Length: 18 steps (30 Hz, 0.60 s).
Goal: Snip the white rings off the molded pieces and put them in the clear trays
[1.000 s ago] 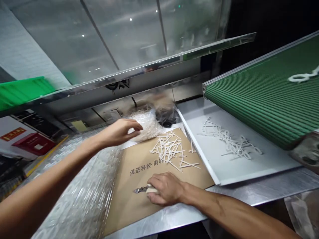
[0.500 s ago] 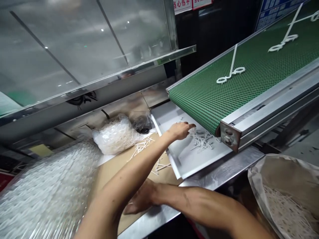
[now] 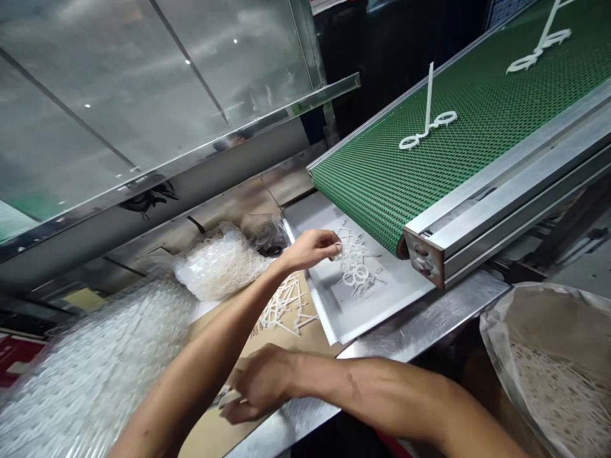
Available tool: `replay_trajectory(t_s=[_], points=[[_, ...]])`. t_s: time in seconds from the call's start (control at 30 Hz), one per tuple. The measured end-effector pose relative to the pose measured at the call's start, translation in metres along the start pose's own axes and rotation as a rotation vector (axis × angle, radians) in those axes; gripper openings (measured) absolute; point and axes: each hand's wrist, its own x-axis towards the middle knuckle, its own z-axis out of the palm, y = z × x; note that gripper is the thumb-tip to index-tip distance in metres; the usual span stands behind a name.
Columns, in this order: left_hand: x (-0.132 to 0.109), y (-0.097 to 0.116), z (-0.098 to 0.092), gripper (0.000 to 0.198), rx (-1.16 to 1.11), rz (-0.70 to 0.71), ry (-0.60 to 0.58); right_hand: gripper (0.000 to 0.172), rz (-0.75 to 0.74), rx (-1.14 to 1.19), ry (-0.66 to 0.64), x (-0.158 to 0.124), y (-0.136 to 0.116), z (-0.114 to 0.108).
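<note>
My left hand (image 3: 317,247) reaches over the white tray (image 3: 329,327), thumb and fingers pinched together at a white plastic piece. Just below the fingertips show two white rings (image 3: 356,274), seemingly part of that piece. A loose heap of small white plastic parts (image 3: 370,280) lies around them in the tray. Beneath my left forearm, my right hand (image 3: 262,385) is low over the brown cardboard (image 3: 205,432), fingers curled and somewhat blurred. Something shiny is at its fingertips, partly hidden by the left forearm. Thin white sticks (image 3: 284,305) lie scattered on the cardboard.
A green conveyor belt (image 3: 377,184) ends over the tray and carries white two-ring parts with stems (image 3: 428,127). A clear bag of white pieces (image 3: 219,267) and a clear plastic stack (image 3: 105,362) lie left. A lined sack (image 3: 558,388) of white scraps stands right.
My left hand has drawn back to the left and its extended finger has closed into a pinch. Two rings now show below it. The belt parts appear lower and further left.
</note>
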Motion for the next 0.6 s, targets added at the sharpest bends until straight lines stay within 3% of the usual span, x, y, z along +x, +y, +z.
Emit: replay_trajectory(t_s=[0.1, 0.17, 0.43, 0.6], points=[[-0.005, -0.005, 0.002, 0.031, -0.420, -0.125, 0.163, 0.053, 0.009, -0.020, 0.020, -0.004, -0.001, -0.003], [-0.005, -0.009, 0.006, 0.030, -0.434, -0.174, 0.168, 0.052, 0.024, -0.020, 0.018, -0.005, -0.001, -0.006], [-0.007, -0.005, 0.016, 0.017, -0.022, -0.190, 0.007, 0.049, 0.063, 0.033, -0.040, -0.005, 0.001, -0.011], [-0.003, -0.001, 0.031, 0.034, 0.312, -0.268, -0.158, 0.031, 0.071, 0.182, -0.011, -0.002, 0.005, -0.001]])
